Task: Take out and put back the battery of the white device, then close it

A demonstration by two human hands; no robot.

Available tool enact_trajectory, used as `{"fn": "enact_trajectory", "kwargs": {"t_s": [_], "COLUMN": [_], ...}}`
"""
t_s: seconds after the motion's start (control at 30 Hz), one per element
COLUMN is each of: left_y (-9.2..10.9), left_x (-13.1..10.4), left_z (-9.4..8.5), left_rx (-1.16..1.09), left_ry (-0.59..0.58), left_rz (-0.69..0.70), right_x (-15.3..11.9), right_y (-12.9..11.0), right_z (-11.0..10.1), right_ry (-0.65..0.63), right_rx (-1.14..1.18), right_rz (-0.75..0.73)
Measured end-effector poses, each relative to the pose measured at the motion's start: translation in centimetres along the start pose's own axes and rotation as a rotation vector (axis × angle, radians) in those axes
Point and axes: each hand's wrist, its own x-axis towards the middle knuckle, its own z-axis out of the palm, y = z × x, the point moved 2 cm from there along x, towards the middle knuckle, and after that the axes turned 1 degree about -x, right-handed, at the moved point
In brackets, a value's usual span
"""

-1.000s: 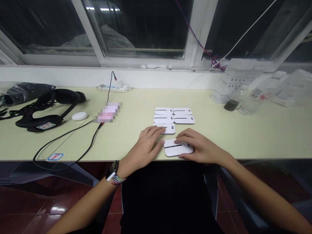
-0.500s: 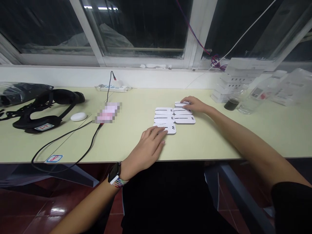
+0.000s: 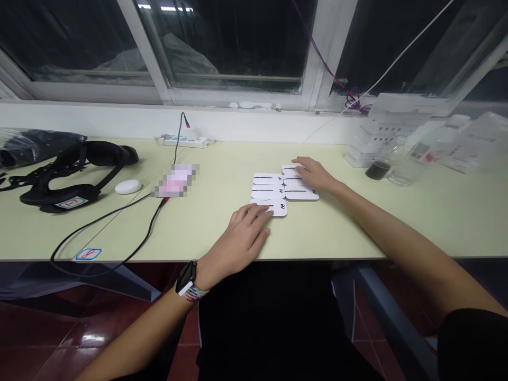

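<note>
The white slabs [image 3: 301,194] look like smooth plastic; the tabletop [image 3: 357,225] is smooth, almost matt laminate, the floor tiles [image 3: 95,338] glossy, the bottle [image 3: 418,154] clear plastic, the shirt [image 3: 273,328] matt cloth, the watch strap [image 3: 195,294] woven fabric

Far side taken up by windows [image 3: 234,42] set in white frames [image 3: 321,58]; panes dark. Bright strips of light [image 3: 174,9] seen at top of the left-centre pane, apparently reflected. A pale draped shape [image 3: 186,58] and a horizontal bar [image 3: 254,77] made out in the same pane, details blurred. Low white wall [image 3: 246,127] seen below, its ledge marked by a whiter, uneven patch [image 3: 254,105]. Pale yellow-green worktop [image 3: 416,211] butted against the wall, crossed at left by a thin seam [image 3: 115,225]. Grey-blue supports [image 3: 127,286] partly seen underneath. Floor [image 3: 35,323] laid with glossy dark-red tiles; a white glare spot [image 3: 93,338] thrown on it at left.
</note>
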Motion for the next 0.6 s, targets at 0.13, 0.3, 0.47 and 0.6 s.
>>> {"fn": "enact_trajectory", "kwargs": {"t_s": [0.13, 0.3, 0.47, 0.6], "left_y": [0.0, 0.1, 0.2, 0.2], "left_x": [0.0, 0.0, 0.0, 0.0], "left_z": [0.0, -0.1, -0.1, -0.2], "left_rx": [0.009, 0.005, 0.016, 0.020], "left_ry": [-0.002, 0.006, -0.007, -0.015], "left_rz": [0.004, 0.012, 0.009, 0.009], "right_x": [-1.5, -2.3, -3.2, -4.3], "right_y": [-1.0, -1.4, -1.9, -2.6], "right_z": [1.7, 2.4, 2.3, 2.2], "right_ry": [-0.073, -0.109, -0.109, -0.093], "right_rx": [-0.028, -0.054, -0.070, -0.074], "right_rz": [-0.002, 0.000, 0.012, 0.006]}}
